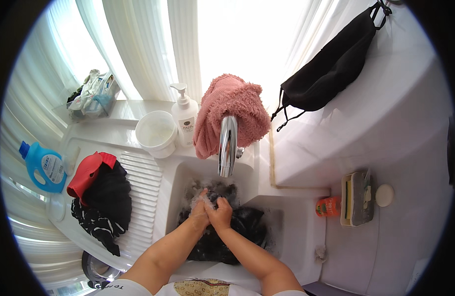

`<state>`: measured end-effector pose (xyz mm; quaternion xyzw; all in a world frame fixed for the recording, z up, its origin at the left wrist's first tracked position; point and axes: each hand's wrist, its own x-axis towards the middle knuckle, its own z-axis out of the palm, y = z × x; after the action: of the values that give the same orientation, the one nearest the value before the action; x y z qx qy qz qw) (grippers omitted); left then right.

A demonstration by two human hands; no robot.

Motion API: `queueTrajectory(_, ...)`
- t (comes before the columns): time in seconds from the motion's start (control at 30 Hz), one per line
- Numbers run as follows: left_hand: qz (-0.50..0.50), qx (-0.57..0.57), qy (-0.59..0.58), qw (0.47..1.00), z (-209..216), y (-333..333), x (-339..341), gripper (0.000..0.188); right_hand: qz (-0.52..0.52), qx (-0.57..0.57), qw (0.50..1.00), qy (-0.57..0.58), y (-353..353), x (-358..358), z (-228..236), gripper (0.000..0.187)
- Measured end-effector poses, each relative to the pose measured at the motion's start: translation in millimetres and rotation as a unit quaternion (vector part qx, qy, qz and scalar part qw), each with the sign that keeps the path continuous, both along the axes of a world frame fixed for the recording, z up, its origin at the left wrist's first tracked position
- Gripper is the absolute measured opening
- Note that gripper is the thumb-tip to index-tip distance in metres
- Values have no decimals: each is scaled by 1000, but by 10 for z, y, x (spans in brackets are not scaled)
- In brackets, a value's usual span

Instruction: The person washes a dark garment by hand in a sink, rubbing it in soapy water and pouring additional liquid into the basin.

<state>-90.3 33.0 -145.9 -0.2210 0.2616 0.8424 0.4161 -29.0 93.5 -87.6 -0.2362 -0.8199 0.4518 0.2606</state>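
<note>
- Dark wet garment (239, 227): lies in the sink basin (291, 222), bunched up in sudsy water, directly under and around both hands.
- Left hand (199, 213): fingers curled closed on a fold of the garment, pressed against the other hand.
- Right hand (221, 213): likewise clenched on the garment, touching the left hand at the knuckles.
- Chrome tap (228, 145): just beyond the hands, its spout above them.
- Pink towel (231, 112): draped over the tap's base, behind the hands.
- White pump bottle (185, 117) and white round tub (156, 132): on the ledge beyond the hands, to the left of the tap, standing just beside each other.
- Ribbed washboard (143, 187): to the left of the hands; a heap of red and black clothes (99, 195) lies on it.
- Blue detergent bottle (44, 166): farther left, well apart from the hands.
- Black cloth bag (331, 69): hanging on the wall, far beyond the hands to the right.
- Orange container (328, 206) and soap holder (357, 198): on the ledge to the right of the hands.
</note>
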Motion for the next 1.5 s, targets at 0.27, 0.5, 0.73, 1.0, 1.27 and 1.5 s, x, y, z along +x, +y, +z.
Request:
queueTrajectory(0.27,-72,-126,9,989,356,-207,183,27,16,-45,992,118,-190,120,103,29)
queueTrajectory(0.5,-34,-127,16,991,401,-230,163,27,33,6,988,149,-399,170,245,24)
queueTrajectory(0.73,-53,-501,233,832,944,-98,-17,39,-87,34,993,-69,553,-173,-240,29)
queueTrajectory(1.0,-304,-630,349,623,-649,-237,-271,56,159,147,922,-321,484,-132,-753,60)
queueTrajectory(1.27,0,-332,133,934,15,-167,-323,38,74,-249,917,-302,778,-100,-324,42)
queueTrajectory(1.5,-30,-85,63,994,596,-182,16,49,99,188,971,106,-92,292,887,33)
